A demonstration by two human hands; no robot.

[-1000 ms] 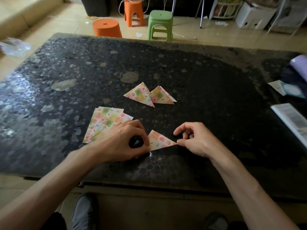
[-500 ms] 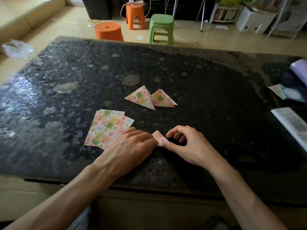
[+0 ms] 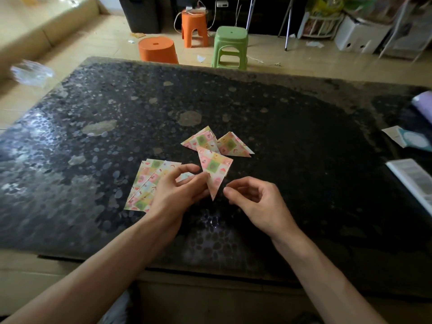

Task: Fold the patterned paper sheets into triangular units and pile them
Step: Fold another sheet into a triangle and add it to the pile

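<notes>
Item: triangular unit (image 3: 214,169), frame centre, raised off table (image 3: 304,160), pinched at its left edge by left hand (image 3: 180,195). Right hand (image 3: 252,202): fingers loosely curled, holding nothing, just beside unit's lower tip. Done: 2 folded units (image 3: 233,145) lying touching, above centre. Held one prob. 3rd, not yet piled. Remaining: unfolded sheets (image 3: 149,181), fanned, centre-left; count unclear.
</notes>
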